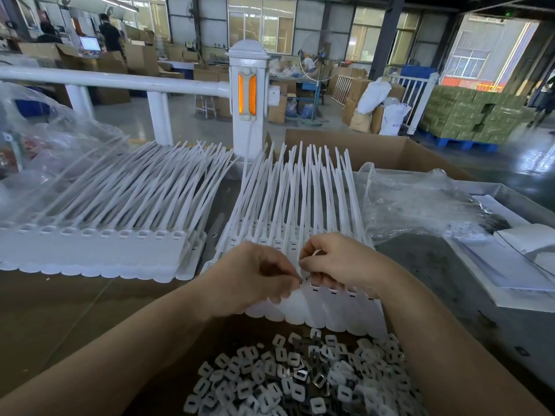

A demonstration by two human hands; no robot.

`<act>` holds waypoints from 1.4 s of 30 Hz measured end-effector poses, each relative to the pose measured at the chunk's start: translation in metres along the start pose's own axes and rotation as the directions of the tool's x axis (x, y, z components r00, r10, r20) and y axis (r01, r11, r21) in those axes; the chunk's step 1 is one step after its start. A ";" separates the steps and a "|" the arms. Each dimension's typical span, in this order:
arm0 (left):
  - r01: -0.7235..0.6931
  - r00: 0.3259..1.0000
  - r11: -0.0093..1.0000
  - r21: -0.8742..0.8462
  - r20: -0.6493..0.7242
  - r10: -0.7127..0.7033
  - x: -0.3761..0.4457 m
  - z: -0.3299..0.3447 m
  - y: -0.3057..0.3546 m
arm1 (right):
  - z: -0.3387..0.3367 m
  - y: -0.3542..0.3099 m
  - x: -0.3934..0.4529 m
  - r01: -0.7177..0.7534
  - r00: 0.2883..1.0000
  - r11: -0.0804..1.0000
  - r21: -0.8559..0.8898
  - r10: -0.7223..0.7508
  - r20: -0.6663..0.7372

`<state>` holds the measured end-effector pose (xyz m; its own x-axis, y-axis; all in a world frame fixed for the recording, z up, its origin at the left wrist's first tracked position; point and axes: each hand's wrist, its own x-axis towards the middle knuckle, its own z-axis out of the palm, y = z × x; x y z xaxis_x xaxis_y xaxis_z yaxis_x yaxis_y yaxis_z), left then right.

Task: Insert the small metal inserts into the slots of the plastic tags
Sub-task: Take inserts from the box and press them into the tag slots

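At the near edge of a brown cardboard-covered worktable (75,301), two fanned banks of white plastic strap tags lie with their long tails pointing away. The left bank of white tags (99,250), the larger, lies untouched, its square head slots in a row. The right bank of white tags (300,211) is the one being worked; its scalloped flat ends (324,313) overhang a heap of small square metal inserts with slotted centres (300,382) lying in a brown box just below the forearms. Crumpled clear plastic sheeting (420,199) lies to the right of this bank, and an open brown carton (375,148) stands behind it.

The left hand (255,274) is curled, thumb and fingertips pinched together at a tag head near the middle of the bank. The right hand (339,262) is likewise curled, fingers gripping the tag row beside it and a thin white strap passing under the thumb. Whether an insert sits between the left fingertips cannot be told; the fingers hide that point.

Hazards, as judged from this arrangement: the insert is small and the slot narrow, so a tilted entry would likely jam or leave the piece half-seated. A slip of the pinch would probably drop it among the straps, where it would be hard to recover. Pressing on one head may shift the loosely overlapped neighbours, and the overhanging ends could slide toward the heap.
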<state>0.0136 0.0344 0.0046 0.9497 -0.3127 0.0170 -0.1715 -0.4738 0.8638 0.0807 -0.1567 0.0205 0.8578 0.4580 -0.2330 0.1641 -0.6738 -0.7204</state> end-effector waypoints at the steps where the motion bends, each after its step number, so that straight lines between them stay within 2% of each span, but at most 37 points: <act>1: -0.006 0.997 0.998 -0.068 -0.071 0.002 0.002 -0.001 -0.003 | 0.000 0.000 0.000 0.001 1.000 0.999 0.053 -0.002 0.008; 5: -0.048 0.985 0.980 -0.192 -0.170 0.014 0.005 -0.001 -0.010 | -0.002 -0.002 -0.002 -0.005 0.996 0.957 0.289 -0.020 0.084; 7: -0.056 0.979 0.978 -0.202 -0.203 0.014 0.006 -0.001 -0.012 | -0.003 -0.003 -0.002 0.005 0.993 0.940 0.342 -0.047 0.113; 11: -0.051 0.963 0.980 -0.190 -0.271 -0.002 0.007 0.000 -0.013 | -0.001 -0.003 -0.001 0.032 0.991 0.942 0.333 -0.074 0.112; 17: 0.074 0.942 0.993 -0.087 -0.321 -0.099 0.008 0.002 -0.007 | 0.000 -0.002 0.000 0.089 0.993 0.950 0.300 -0.108 0.049; 24: 0.106 0.946 0.989 -0.103 -0.294 -0.132 0.006 0.003 -0.004 | 0.005 -0.006 0.000 0.117 0.992 0.965 0.236 -0.125 0.018; 29: 0.079 0.941 0.987 0.140 -0.337 -0.028 0.006 0.009 -0.009 | 0.002 -0.006 0.000 0.087 0.996 0.959 0.270 -0.081 -0.030; 32: 0.064 0.950 0.959 0.275 -0.312 0.026 0.005 0.012 -0.011 | 0.000 -0.004 -0.001 0.070 0.996 0.983 0.168 -0.060 -0.068; 37: 0.011 0.957 0.917 0.399 -0.270 0.105 0.005 0.012 -0.013 | 0.004 -0.006 0.000 0.046 0.997 0.986 -0.162 -0.056 -0.059; 42: -0.026 0.957 0.892 0.451 -0.246 0.152 0.003 0.013 -0.014 | 0.007 -0.010 0.002 0.080 0.995 0.958 -0.277 -0.095 -0.043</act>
<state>0.0161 0.0297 -0.0138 0.9475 -0.1686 0.2715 -0.2956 -0.7857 0.5434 0.0771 -0.1451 0.0228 0.8583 0.4949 -0.1355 0.3604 -0.7694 -0.5274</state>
